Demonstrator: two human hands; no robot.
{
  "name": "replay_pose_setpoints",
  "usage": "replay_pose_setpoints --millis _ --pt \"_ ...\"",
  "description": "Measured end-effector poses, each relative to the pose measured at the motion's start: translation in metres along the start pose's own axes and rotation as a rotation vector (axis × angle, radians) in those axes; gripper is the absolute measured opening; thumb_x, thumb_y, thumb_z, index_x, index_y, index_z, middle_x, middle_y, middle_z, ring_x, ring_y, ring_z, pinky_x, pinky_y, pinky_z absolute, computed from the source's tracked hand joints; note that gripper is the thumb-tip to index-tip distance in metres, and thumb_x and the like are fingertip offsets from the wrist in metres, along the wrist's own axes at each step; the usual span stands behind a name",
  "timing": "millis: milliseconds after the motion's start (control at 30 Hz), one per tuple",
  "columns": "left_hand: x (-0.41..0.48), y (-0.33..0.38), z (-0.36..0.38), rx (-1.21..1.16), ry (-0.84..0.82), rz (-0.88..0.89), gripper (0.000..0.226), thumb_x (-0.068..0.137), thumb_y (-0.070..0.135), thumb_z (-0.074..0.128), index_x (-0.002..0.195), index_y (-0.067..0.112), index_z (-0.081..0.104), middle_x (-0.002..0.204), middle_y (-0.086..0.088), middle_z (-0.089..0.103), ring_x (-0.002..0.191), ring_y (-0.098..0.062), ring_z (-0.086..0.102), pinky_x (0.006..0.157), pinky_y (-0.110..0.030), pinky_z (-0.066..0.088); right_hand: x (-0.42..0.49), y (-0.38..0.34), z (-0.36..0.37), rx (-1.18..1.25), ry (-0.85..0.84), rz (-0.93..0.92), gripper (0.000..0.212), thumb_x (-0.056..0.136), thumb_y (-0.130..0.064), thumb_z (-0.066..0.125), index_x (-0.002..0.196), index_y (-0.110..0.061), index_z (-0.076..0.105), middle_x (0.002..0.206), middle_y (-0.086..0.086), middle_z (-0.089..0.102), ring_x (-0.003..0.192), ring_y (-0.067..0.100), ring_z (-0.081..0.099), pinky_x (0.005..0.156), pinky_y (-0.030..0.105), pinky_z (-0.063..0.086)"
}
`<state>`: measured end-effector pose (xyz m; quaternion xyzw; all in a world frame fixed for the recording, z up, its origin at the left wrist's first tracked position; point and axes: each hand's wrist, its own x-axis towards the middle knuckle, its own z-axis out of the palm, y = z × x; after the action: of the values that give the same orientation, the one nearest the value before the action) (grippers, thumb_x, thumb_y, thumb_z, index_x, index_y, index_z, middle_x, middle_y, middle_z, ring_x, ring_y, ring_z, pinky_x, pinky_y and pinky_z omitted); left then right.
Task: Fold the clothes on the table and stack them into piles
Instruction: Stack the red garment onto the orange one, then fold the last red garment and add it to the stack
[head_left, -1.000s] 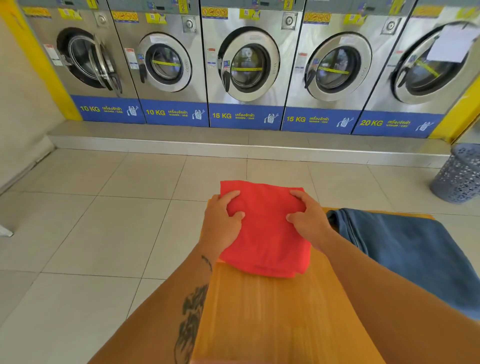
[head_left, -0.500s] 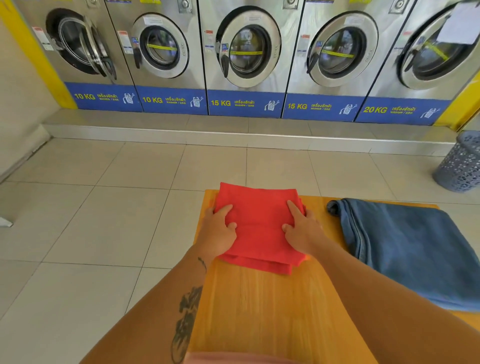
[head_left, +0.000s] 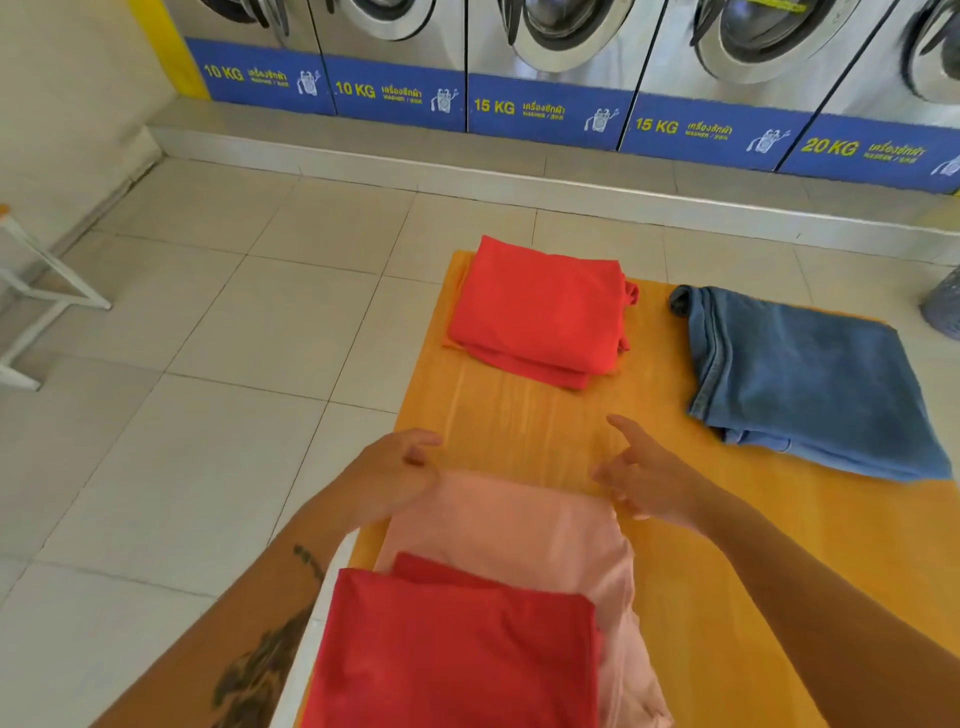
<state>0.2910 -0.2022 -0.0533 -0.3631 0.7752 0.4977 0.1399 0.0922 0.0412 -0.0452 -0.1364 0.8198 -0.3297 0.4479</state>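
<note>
At the near end of the table (head_left: 545, 431), my hands come to the pink garment.

My left hand (head_left: 395, 467) touches the far left corner of the pink garment (head_left: 514, 525), fingers loosely curled but not yet pinching cloth; my right hand (head_left: 649, 478) hovers open at the far right corner. I'd take both corners evenly and pull it flat before folding, minding the dark red garment (head_left: 457, 649) lying over its near part. The folded red cloth (head_left: 540, 312) sits at the far end, the folded jeans (head_left: 800, 379) to its right, apart. The tabletop is smooth yellow wood; washing machines (head_left: 550, 62) line the tiled room.
</note>
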Motion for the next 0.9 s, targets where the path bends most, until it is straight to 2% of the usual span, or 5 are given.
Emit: replay_pose_setpoints --millis 167,333,567,733,900 --pt "-0.024 0.001 0.021 -0.081 -0.074 -0.038 0.060 0.082 0.014 0.069 0.136 0.034 0.053 0.131 0.006 0.053 0.113 -0.015 0.056 0.086 -0.024 0.049 -0.035 0.016 0.035 -0.062 -0.084 -0.040 0.091 0.080 -0.027 0.078 0.150 -0.042 0.022 0.114 0.011 0.062 0.094 0.027 0.066 0.079 0.042 0.058" --pt "-0.031 0.000 0.036 -0.210 -0.029 0.011 0.058 0.077 0.001 0.072 0.124 0.033 0.063 0.121 -0.001 0.062 0.107 -0.022 0.062 0.090 -0.041 0.057 -0.044 0.018 0.056 -0.032 0.044 -0.144 0.089 0.070 -0.003 0.072 0.141 -0.043 0.038 0.110 0.011 0.060 0.084 0.028 0.065 0.078 0.050 0.059" --pt "-0.025 0.027 0.035 -0.367 0.278 0.230 0.057 0.079 0.003 0.070 0.124 0.035 0.061 0.119 0.002 0.058 0.099 -0.010 0.059 0.072 -0.013 0.046 -0.039 -0.010 0.017 -0.036 0.260 -0.291 0.075 0.076 0.000 0.065 0.138 -0.035 0.040 0.092 0.004 0.054 0.069 0.023 0.056 0.059 0.042 0.049" --pt "-0.012 0.020 0.041 -0.094 0.261 0.108 0.076 0.081 0.015 0.059 0.150 0.036 0.033 0.148 -0.003 0.034 0.131 -0.023 0.043 0.103 -0.028 0.038 -0.025 -0.002 0.001 -0.116 0.258 -0.183 0.087 0.084 -0.012 0.070 0.153 -0.028 0.021 0.142 0.015 0.040 0.122 0.031 0.050 0.084 0.038 0.048" --pt "-0.029 -0.006 0.048 0.080 0.286 0.153 0.052 0.094 0.033 0.052 0.145 0.032 0.043 0.144 -0.001 0.040 0.130 -0.020 0.046 0.105 -0.028 0.034 -0.045 0.020 0.021 -0.186 0.336 -0.142 0.074 0.086 -0.025 0.064 0.150 -0.026 0.028 0.140 0.014 0.037 0.117 0.032 0.047 0.096 0.047 0.047"
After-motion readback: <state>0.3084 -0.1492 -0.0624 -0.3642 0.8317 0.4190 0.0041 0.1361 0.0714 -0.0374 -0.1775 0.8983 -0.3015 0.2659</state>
